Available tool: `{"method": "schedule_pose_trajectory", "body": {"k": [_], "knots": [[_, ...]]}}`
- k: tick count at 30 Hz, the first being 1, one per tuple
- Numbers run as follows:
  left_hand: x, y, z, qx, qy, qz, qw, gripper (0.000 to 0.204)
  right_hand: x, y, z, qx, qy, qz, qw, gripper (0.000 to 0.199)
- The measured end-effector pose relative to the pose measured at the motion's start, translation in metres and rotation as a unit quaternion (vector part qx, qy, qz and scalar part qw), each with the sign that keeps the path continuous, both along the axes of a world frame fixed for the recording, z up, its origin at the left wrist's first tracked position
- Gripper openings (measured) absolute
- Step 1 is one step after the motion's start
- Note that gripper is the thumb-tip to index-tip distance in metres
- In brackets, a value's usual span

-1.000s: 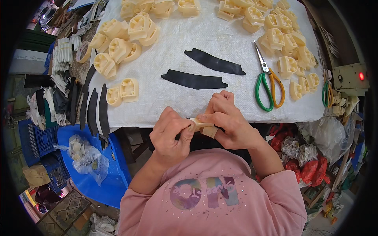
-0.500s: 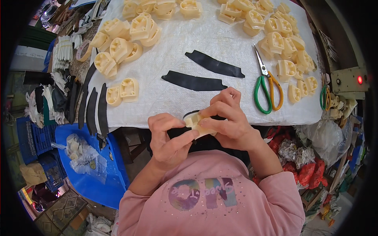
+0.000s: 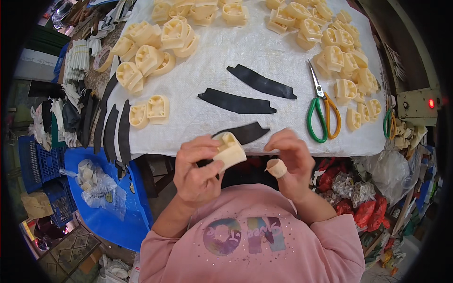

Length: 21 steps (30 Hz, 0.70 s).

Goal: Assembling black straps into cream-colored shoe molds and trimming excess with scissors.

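Hollow cream plastic block [image 3: 231, 156] pinched between thumb and fingers of left hand [image 3: 197, 181], by near edge of table [image 3: 179, 134]; right hand [image 3: 297, 172] beside, fingers parted. Likely light, stiff, slightly slippery; outer walls seem best hold.

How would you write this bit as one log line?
left hand: holds cream piece | right hand: open, apart from piece | nearest black strip: by piece, attachment unclear | scissors: on white sheet
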<state>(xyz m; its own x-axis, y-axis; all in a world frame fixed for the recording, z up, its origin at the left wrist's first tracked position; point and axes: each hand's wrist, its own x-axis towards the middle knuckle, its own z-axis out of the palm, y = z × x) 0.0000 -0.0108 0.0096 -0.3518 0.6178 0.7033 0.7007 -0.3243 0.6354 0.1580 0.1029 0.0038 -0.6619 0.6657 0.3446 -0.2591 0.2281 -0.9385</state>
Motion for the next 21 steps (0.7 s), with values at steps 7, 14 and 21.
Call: {"method": "schedule_pose_trajectory", "body": {"k": [7,14,21], "knots": [[0.013,-0.004,-0.004,0.0,-0.02,-0.096,0.995,0.039,0.003,-0.021,-0.011,-0.369,0.001,-0.003,0.93,0.021],[0.014,0.005,-0.002,-0.029,0.103,-0.084,0.991,0.021,0.007,-0.015,-0.003,-0.325,-0.042,-0.002,0.945,0.019],[0.022,0.009,0.005,-0.074,0.15,-0.045,0.985,0.019,-0.004,-0.014,0.007,-0.246,-0.049,0.011,0.968,0.025]]}}
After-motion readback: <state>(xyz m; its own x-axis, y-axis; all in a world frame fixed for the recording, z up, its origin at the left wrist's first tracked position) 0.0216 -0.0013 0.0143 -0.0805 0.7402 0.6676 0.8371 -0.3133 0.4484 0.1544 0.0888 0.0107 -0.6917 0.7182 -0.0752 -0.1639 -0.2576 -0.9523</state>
